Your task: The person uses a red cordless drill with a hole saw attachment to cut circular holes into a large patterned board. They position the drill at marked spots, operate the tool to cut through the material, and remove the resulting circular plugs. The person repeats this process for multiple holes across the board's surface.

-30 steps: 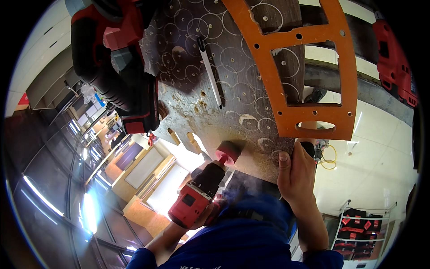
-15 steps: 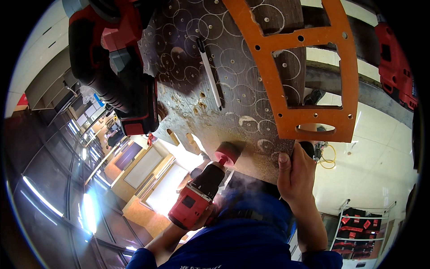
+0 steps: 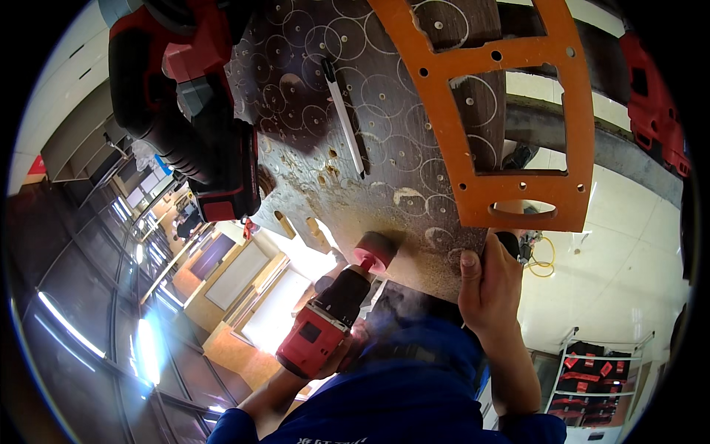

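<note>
Gripping red drill [image 3: 325,329] w/ your left hand [image 3: 347,354], fingers wrapped tight on its handle, round cutter [image 3: 374,251] against board [image 3: 325,118] edge, your right hand [image 3: 488,285] clamped on board rim just below orange template [image 3: 510,111], pen [image 3: 345,115] lying on board, 2nd drill [image 3: 185,96] resting top left.

My left hand [image 3: 347,354] is mostly hidden behind the red cordless drill [image 3: 325,325], so I cannot tell how my fingers sit on its grip. The hole saw [image 3: 373,253] meets the worktop [image 3: 310,96] in a haze of dust that blurs the contact. The fingers of my right hand [image 3: 488,285] vanish under the board's edge. The orange template [image 3: 510,111] is cut off at the top, as is the second drill [image 3: 185,96].
</note>
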Action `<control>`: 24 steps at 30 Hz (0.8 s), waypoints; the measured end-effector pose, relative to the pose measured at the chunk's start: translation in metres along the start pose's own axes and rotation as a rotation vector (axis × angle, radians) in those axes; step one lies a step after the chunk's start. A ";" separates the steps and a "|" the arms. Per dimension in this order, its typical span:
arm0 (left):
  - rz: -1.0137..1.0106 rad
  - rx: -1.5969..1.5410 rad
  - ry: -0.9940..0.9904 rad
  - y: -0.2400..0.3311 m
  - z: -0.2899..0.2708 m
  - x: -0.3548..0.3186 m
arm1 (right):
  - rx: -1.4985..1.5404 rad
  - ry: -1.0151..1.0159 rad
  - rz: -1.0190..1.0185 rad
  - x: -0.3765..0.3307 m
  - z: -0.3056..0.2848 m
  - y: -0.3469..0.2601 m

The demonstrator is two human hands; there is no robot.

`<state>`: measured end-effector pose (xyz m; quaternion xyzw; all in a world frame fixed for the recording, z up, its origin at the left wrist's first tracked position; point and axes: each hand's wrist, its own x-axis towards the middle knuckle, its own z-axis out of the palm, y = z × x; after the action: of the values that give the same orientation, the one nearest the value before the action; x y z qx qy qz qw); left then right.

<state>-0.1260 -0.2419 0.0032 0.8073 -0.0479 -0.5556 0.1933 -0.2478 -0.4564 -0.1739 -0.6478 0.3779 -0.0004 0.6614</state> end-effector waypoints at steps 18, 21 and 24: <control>-0.002 0.076 -0.036 0.028 -0.003 0.013 | -0.029 -0.018 0.042 -0.001 -0.002 -0.003; 0.083 0.177 -0.029 0.026 -0.003 0.015 | -0.021 -0.022 0.053 0.000 -0.003 -0.005; 0.085 0.120 0.017 0.025 0.001 0.014 | -0.014 -0.024 0.050 0.000 -0.002 -0.004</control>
<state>-0.1185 -0.2693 -0.0006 0.8194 -0.1134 -0.5360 0.1684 -0.2465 -0.4586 -0.1698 -0.6426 0.3859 0.0265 0.6614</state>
